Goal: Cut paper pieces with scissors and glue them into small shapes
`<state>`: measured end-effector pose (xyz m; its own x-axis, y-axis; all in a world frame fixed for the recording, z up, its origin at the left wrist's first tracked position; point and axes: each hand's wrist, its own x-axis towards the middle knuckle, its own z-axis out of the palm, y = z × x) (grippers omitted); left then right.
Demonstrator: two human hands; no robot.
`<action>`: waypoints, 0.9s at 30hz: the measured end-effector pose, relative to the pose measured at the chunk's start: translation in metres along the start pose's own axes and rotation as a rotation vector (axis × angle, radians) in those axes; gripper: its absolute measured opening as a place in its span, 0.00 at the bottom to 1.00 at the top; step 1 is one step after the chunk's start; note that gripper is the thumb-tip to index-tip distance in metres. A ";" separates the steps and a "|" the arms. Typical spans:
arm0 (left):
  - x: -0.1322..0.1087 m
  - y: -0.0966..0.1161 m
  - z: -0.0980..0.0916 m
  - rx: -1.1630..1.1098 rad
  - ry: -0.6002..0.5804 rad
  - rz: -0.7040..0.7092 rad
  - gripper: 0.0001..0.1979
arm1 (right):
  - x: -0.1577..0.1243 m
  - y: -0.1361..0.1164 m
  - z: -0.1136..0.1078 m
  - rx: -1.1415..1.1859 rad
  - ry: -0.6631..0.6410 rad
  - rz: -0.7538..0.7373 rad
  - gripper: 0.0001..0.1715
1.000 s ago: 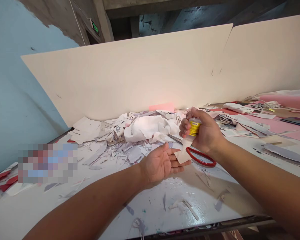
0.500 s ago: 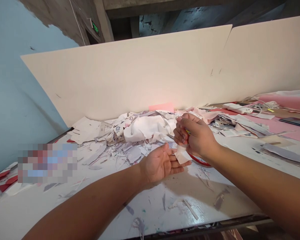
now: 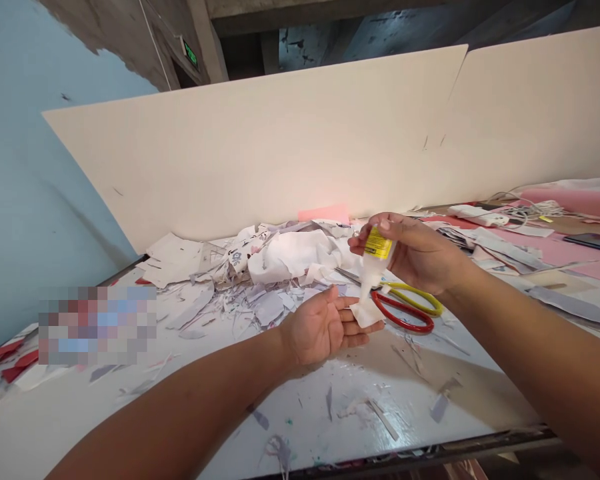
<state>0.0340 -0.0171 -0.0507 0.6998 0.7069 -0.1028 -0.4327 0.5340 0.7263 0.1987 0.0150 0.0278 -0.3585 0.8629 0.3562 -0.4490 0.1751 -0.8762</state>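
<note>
My left hand (image 3: pixel 320 327) lies palm up over the table, its fingers stretched out and flat. A small white piece of paper (image 3: pixel 367 314) rests on those fingers. Closed around a small clear glue bottle (image 3: pixel 379 243) with a yellow label is my right hand (image 3: pixel 420 257). The bottle is tipped upside down, its narrow nozzle pointing down at the white piece; whether it touches cannot be made out. Just behind and to the right, scissors (image 3: pixel 405 318) with one red and one yellow handle lie on the table, blades partly hidden by the bottle.
A heap of paper scraps (image 3: pixel 295 257) lies against the cream partition (image 3: pixel 260 153). Thin offcuts are strewn over the white tabletop (image 3: pixel 360 413). To the right are a white power strip (image 3: pixel 479 215), cables, pink sheets and a dark phone (image 3: pixel 594 243). The table's front edge is near.
My right hand has turned and opened out to the right, so the bottle and its yellow label now show, along with the scissors' handles. My left hand and the paper have hardly moved.
</note>
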 end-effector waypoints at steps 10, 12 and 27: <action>0.000 -0.001 0.000 0.008 -0.013 -0.001 0.24 | -0.007 0.025 0.014 -0.015 0.016 -0.019 0.11; 0.000 -0.001 0.001 0.006 -0.014 0.000 0.23 | -0.008 0.028 0.018 -0.064 0.038 -0.050 0.15; 0.000 0.000 0.005 -0.003 0.022 -0.010 0.24 | -0.005 0.035 0.023 0.031 0.193 -0.106 0.17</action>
<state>0.0366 -0.0192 -0.0474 0.6915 0.7114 -0.1252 -0.4275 0.5427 0.7230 0.1661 0.0061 0.0033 -0.1462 0.9158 0.3740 -0.5019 0.2571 -0.8258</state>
